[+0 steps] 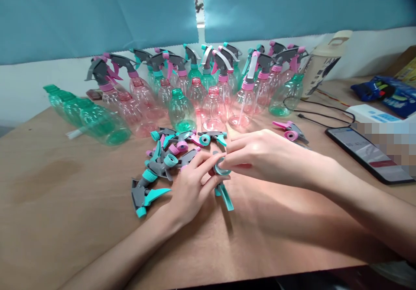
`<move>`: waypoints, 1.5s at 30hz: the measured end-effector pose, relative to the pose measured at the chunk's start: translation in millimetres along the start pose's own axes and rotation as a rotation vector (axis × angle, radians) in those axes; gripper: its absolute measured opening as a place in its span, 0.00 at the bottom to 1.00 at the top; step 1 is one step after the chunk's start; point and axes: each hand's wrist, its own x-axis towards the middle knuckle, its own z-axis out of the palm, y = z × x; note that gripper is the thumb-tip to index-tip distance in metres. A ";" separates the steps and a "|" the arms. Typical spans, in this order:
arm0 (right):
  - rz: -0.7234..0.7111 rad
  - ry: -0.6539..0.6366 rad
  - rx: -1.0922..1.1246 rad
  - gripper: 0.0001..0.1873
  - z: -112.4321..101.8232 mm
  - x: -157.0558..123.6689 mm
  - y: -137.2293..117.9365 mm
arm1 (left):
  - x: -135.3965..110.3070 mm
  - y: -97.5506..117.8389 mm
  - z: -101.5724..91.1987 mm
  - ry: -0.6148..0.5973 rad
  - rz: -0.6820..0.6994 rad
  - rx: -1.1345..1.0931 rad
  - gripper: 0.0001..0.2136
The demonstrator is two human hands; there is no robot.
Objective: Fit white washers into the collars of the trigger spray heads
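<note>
From where I stand, both hands meet over the near middle of the wooden table [74, 238], working at one teal and grey spray head [228, 199]. The left hand [190, 186] has its thumb and fingers closed narrowly around the collar, with the teal trigger sticking out below, towards the person. The right hand [260, 153] comes in from the other side, its fingertips at the collar's opening; I can't tell whether they pinch something there or only touch it. Just beside the left hand lies a loose heap of spray heads [170, 160], some teal and grey, some pink and grey. A pink and grey spray head [290, 135] lies apart, beyond the right hand. Behind the heap stand an open green bottle [182, 114] and an open pink bottle [213, 113], and farther back is a crowd of clear-tinted bottles, many wearing their sprayers. Over to the right are a phone [367, 151], a looping black cable [320, 123], a pale flask [320, 71] and a blue packet [394, 97].
</note>
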 end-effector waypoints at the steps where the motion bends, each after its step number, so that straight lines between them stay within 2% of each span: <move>1: 0.000 -0.014 0.063 0.10 -0.3 0.1 2.8 | 0.5 -0.1 -0.9 -0.025 0.003 -0.004 0.15; 4: 0.066 -0.008 0.142 0.07 0.4 -0.2 7.5 | 1.6 -1.2 -2.0 -0.039 0.007 -0.013 0.15; 6: 0.114 0.021 0.065 0.08 1.2 -0.1 5.0 | 1.6 -2.6 -0.9 -0.016 -0.008 -0.007 0.16; 9: 0.095 -0.007 -0.021 0.12 0.7 0.4 -2.0 | 0.8 -4.0 0.9 0.000 -0.011 0.013 0.16; 12: 0.087 -0.033 0.084 0.10 -0.1 0.8 -2.7 | 0.4 -4.1 0.5 -0.018 0.014 0.018 0.15; 15: 0.159 0.028 0.098 0.09 1.6 1.0 1.2 | 0.7 -4.0 -0.7 -0.020 0.001 0.013 0.16; 18: 0.148 -0.026 0.147 0.10 0.2 1.1 4.7 | 1.1 -3.2 -0.6 -0.021 0.013 0.002 0.17; 21: 0.208 -0.097 0.271 0.07 -12.6 -1.8 10.2 | 1.5 -1.5 1.2 -0.053 0.005 -0.014 0.16; 24: 0.240 -0.228 0.428 0.11 -35.5 -9.7 19.1 | 1.6 -0.2 3.3 -0.050 -0.070 -0.035 0.17; 27: 0.343 -0.208 0.448 0.17 -56.4 -19.8 29.6 | 2.1 2.8 4.9 -0.023 -0.145 -0.066 0.19; 31: 0.467 -0.224 0.394 0.23 -68.9 -30.7 43.2 | 9.0 13.7 11.3 -0.037 -0.287 -0.160 0.17; 34: 0.545 -0.292 0.354 0.26 -72.5 -37.5 51.3 | 24.3 21.8 25.6 -0.058 -0.445 -0.328 0.14; 37: 0.593 -0.311 0.309 0.28 -77.2 -45.2 58.3 | 50.5 25.7 46.1 -0.044 -0.531 -0.559 0.14; 40: 0.648 -0.279 0.244 0.29 -83.4 -53.1 63.9 | 84.1 28.4 65.1 -0.088 -0.549 -0.723 0.12; 45: 0.721 -0.231 0.117 0.30 -91.2 -62.6 69.9 | 134.3 34.2 88.9 0.002 -0.519 -0.702 0.14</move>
